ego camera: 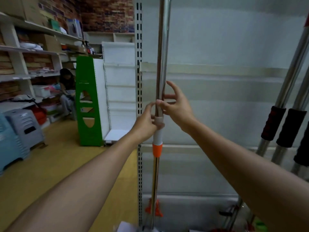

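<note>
A left hand (147,125) grips an upright steel mop pole (163,47) at its white-and-orange collar (157,144); the right hand (176,107) closes loosely round it just above, thumb on the metal. The pole stands against white shop shelving (217,39), with foam-gripped poles (274,124) to the right and a yellow floor (50,164) and brick wall (107,14) to the left.

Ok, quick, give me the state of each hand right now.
The left hand grips the mop pole.
The right hand pinches the mop pole just above it, other fingers spread.
</note>
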{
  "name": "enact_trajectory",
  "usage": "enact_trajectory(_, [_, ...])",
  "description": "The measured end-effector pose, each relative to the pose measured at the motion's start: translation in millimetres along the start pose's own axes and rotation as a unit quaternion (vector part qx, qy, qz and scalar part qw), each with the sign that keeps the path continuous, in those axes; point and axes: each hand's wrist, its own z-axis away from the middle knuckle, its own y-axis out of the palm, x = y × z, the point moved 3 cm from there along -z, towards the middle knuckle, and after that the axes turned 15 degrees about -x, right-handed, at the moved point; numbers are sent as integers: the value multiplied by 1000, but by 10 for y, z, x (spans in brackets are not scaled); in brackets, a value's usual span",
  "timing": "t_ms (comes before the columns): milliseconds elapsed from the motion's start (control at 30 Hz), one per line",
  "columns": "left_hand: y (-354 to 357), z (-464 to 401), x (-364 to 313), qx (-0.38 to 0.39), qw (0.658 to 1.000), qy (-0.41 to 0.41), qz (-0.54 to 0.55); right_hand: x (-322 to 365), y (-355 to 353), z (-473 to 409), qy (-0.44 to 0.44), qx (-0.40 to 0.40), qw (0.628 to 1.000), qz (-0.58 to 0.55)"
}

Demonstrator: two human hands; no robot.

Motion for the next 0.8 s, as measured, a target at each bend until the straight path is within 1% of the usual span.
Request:
enact_trajectory(100, [116,84,151,9,1000,-11,-16,-250,44,211,48,15,999,-3])
enact_trajectory(233, [241,206,402,17,999,-32,-22,-476,120,454,87,22,996,6])
enact_trajectory(367, [299,354,571,-4,998,-56,-32,-628,136,636,92,13,996,5])
enact_trajectory(533, [300,409,578,-23,998,-52,-25,-642,126,679,68,-1,997,31])
enact_trajectory(667, [299,489,598,17,998,-59,11,-642,127,696,79,5,996,38])
enact_trajectory(733, [321,530,661,33,998,-54,-11,-639,139,695,84,9,996,39])
enact_trajectory(800, [328,551,710,28,998,-49,-32,-615,144,682,87,15,995,41])
